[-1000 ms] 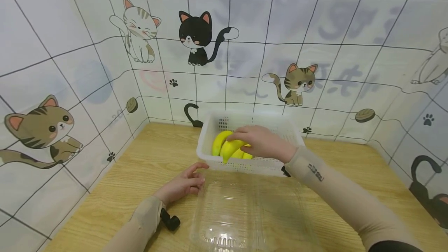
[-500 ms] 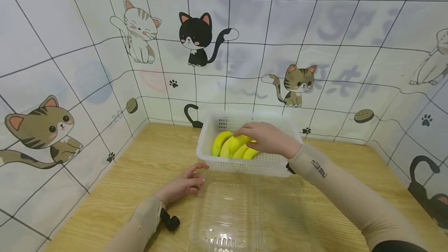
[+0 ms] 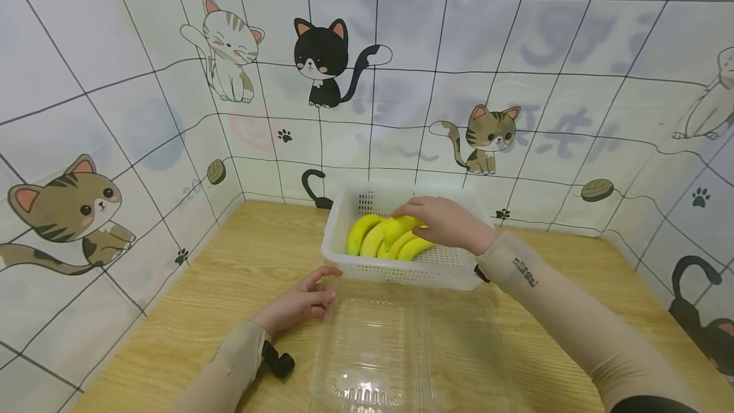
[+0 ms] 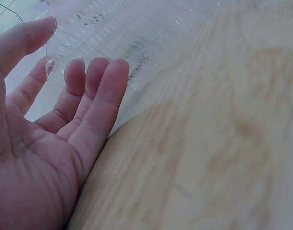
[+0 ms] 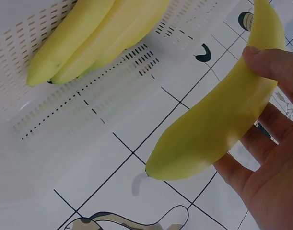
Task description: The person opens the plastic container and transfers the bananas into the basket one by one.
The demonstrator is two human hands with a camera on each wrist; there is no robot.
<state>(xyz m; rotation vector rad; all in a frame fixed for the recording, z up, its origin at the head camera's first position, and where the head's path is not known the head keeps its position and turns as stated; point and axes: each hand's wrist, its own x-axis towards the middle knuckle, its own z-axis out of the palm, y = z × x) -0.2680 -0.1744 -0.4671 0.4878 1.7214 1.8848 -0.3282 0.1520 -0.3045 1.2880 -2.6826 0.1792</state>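
Note:
My right hand (image 3: 447, 220) holds a yellow banana (image 5: 208, 127) between thumb and fingers, over the white perforated basket (image 3: 447, 268). In the right wrist view this banana hangs apart from the others, its blunt end pointing down-left. Several more bananas (image 3: 362, 234) lie side by side in the left part of the basket. My left hand (image 3: 295, 306) rests on the table, palm turned inward, fingers loosely bent. Its fingertips are right at the left edge of a clear plastic clamshell box (image 3: 367, 343), which lies opened out in front of the basket.
The wooden table (image 3: 229, 279) runs back to white walls (image 3: 401, 94) printed with grid lines and cartoon cats. The basket stands near the back wall, with the box between it and me. A black device (image 3: 279, 361) sits at my left wrist.
My right hand has shifted right and slightly up with the banana, which has swung back from the basket's front rim, uncovering more bananas below. My left hand has stayed still.

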